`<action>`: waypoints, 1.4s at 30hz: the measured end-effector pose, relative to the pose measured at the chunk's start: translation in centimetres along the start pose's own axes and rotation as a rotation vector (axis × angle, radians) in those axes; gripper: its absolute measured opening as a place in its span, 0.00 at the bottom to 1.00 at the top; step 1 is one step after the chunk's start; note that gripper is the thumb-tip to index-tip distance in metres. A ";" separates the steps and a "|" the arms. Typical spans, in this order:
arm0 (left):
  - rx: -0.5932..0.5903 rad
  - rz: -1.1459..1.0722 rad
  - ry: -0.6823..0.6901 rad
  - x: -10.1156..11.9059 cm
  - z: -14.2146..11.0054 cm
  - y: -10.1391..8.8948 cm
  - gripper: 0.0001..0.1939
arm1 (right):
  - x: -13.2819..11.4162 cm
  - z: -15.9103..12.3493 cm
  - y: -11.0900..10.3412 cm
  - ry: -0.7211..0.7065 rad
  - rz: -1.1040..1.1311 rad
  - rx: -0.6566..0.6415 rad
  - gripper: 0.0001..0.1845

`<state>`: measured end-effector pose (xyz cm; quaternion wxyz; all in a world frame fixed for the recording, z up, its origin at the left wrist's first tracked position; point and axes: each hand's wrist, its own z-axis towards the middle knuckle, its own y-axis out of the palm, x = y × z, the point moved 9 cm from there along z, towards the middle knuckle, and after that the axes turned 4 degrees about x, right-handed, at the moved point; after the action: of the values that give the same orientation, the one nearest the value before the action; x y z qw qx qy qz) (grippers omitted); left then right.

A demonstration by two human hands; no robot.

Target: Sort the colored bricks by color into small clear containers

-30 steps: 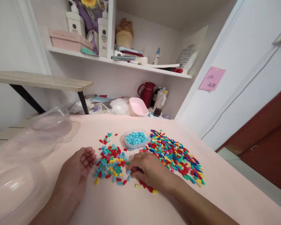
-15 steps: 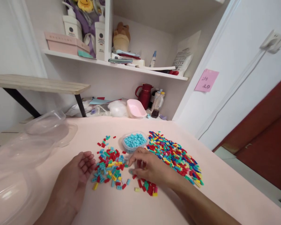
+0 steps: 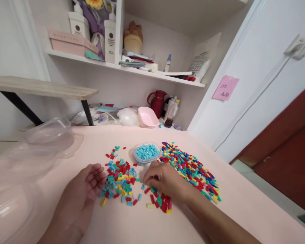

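Note:
Small plastic bricks in red, blue, yellow, green and turquoise lie on a pink table [image 3: 147, 230]. A small mixed pile [image 3: 119, 181] sits between my hands, and a larger pile [image 3: 190, 167] spreads to the right. A little clear tub [image 3: 146, 152] behind them holds only turquoise bricks. My left hand [image 3: 85, 189] rests palm up at the left edge of the small pile, fingers loosely apart and empty. My right hand [image 3: 162, 181] hovers low over the bricks, fingertips pinched together at the pile; whether they hold a brick is hidden.
Large clear plastic containers [image 3: 33, 159] stand at the left of the table. Behind the table are a pink dish [image 3: 147, 118], a dark red jug [image 3: 158, 101] and bottles. A cluttered white shelf [image 3: 127, 69] runs above, and a wooden board [image 3: 40, 88] juts in from the left.
My right hand lifted from the bricks, shifted slightly right and came down again with fingertips pinched. A few red bricks near it have become visible. The left hand barely moved.

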<state>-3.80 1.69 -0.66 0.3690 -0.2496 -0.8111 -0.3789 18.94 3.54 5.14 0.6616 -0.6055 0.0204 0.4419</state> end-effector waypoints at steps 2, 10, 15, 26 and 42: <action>0.004 -0.001 0.001 -0.1 0.0 0.0 0.10 | -0.3 -0.2 0.6 -0.044 -0.075 -0.026 0.11; 0.042 0.005 -0.018 0.1 -0.2 0.0 0.09 | -0.8 -0.1 0.9 -0.072 -0.170 -0.049 0.11; 0.039 0.013 -0.022 0.1 -0.2 0.0 0.08 | -0.7 0.0 0.0 -0.022 -0.078 -0.037 0.11; 0.037 0.014 -0.031 -0.1 -0.2 0.0 0.09 | -0.4 0.0 1.2 -0.014 -0.198 -0.065 0.07; -0.035 0.088 -0.045 -0.6 -0.3 0.7 0.07 | 1.0 0.7 -4.6 0.077 0.114 0.525 0.08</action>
<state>-2.82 1.79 -0.73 0.3629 -0.2999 -0.8007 -0.3705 22.04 5.24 8.36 0.7687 -0.4276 0.1934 0.4346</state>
